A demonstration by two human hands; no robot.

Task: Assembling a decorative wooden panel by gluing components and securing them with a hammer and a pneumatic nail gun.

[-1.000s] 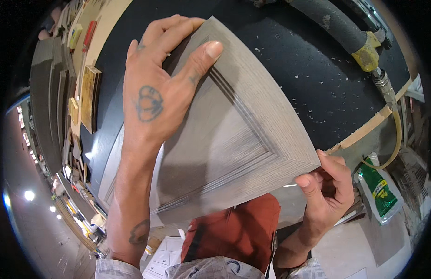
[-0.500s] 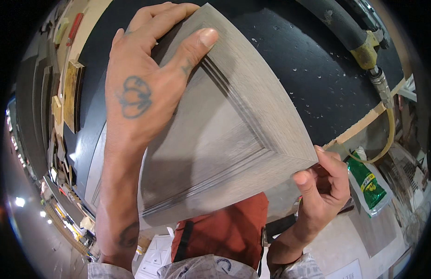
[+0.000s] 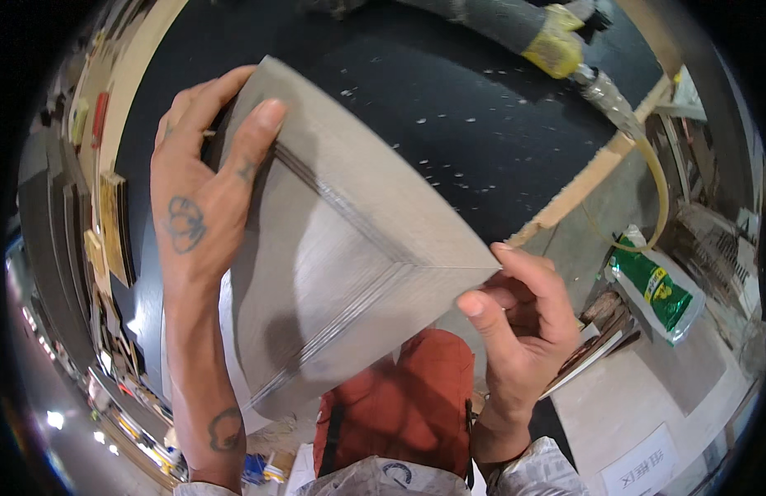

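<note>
The panel (image 3: 337,236) is held by the left hand (image 3: 204,188); whether it is pinched by the right hand (image 3: 525,332) cannot be told. Inspection seems underway; steady support is needed next.

My 2 forearms (image 3: 203,355) are bare, extended forward. Left hand (image 3: 197,186): gripping, back showing, thumb (image 3: 261,128) opposed to fingers (image 3: 218,97). Right hand (image 3: 528,331): lower, fingers bent, thumb tip apart from index tip (image 3: 503,249).

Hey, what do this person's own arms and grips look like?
Both are gloveless. The left grip has a dark outline tattoo on its back and a smaller thumb marking; the left forearm bears a rounded dark tattoo. The right grip shows none. Sleeves are pale grey, patterned.
</note>
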